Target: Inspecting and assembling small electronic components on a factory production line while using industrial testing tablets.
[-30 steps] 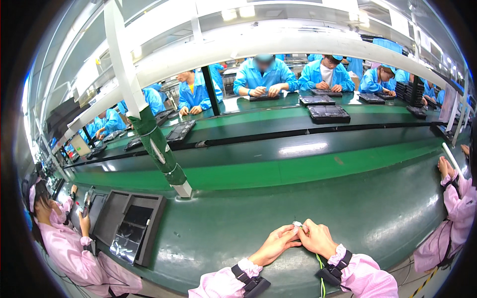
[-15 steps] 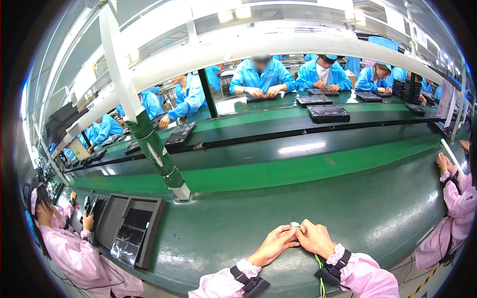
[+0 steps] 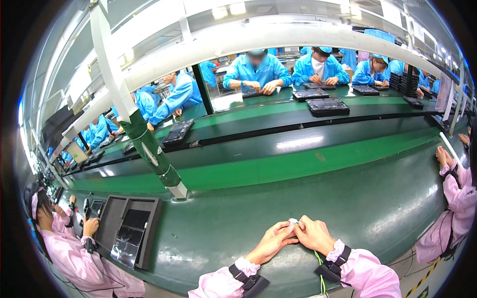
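Over the near part of the green worktop, my left hand [image 3: 272, 242] and my right hand [image 3: 316, 235] meet with the fingertips of both pinched together. Between them is a small white piece [image 3: 293, 221]; its exact kind is too small to make out. A thin yellow-green cord [image 3: 320, 268] hangs below my right hand beside the wrist; a bit of yellow also shows at the fingertips. Whether the two join is hidden by my fingers. Black bands [image 3: 241, 275] are strapped over my pink sleeves.
To my left, a dark foam-lined tray [image 3: 156, 218] holds black glossy panels [image 3: 130, 238], beside a co-worker in pink [image 3: 69, 248]. Another sits at right [image 3: 457, 198]. A post [image 3: 161, 169] rises from the green worktop [image 3: 238, 208]. Across it, people in blue handle black devices [image 3: 328, 107].
My hands stay together around the white piece, with only slight finger movement. The view has shifted a little. At far left, the co-worker's hand has moved lower near the tray.
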`<action>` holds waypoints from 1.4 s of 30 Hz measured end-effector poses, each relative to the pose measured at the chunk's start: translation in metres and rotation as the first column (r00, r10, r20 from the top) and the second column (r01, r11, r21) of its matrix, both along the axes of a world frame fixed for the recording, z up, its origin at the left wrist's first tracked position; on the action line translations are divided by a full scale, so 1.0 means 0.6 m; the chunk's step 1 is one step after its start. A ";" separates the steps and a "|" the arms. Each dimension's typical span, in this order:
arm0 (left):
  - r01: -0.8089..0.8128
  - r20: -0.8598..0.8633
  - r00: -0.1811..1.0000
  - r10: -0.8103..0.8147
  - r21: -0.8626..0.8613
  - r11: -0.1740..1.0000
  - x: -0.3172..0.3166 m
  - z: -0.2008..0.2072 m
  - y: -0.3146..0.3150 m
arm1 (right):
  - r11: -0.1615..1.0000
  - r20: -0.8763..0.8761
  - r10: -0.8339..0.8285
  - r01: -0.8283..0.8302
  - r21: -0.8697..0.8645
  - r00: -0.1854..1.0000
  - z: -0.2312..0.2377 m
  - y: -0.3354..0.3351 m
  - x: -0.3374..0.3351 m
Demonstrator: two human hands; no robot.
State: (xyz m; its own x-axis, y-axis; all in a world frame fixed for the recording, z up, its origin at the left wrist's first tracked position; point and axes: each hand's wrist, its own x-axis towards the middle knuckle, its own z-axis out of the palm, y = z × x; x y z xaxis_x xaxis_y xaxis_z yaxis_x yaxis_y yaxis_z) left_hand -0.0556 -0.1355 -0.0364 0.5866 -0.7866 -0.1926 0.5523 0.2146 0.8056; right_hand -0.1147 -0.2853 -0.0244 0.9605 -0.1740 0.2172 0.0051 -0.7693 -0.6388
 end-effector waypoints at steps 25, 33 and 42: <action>-0.010 0.010 1.000 0.010 -0.007 1.000 0.001 -0.003 0.003 | 0.999 0.019 0.037 -0.037 0.003 0.999 -0.004 0.001 0.003; -0.002 0.012 1.000 0.002 -0.003 1.000 0.001 -0.006 0.002 | 0.999 0.014 0.034 -0.034 -0.004 0.999 -0.003 0.001 0.003; 0.005 0.010 1.000 -0.005 0.001 1.000 -0.001 -0.003 0.001 | 0.999 0.039 0.037 -0.038 0.010 0.999 -0.005 -0.001 -0.001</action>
State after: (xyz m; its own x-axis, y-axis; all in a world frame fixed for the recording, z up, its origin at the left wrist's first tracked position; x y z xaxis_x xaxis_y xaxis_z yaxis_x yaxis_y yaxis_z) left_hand -0.0560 -0.1351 -0.0383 0.5849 -0.7892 -0.1874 0.5448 0.2111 0.8116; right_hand -0.1151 -0.2858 -0.0272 0.9573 -0.1406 0.2527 0.0586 -0.7613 -0.6458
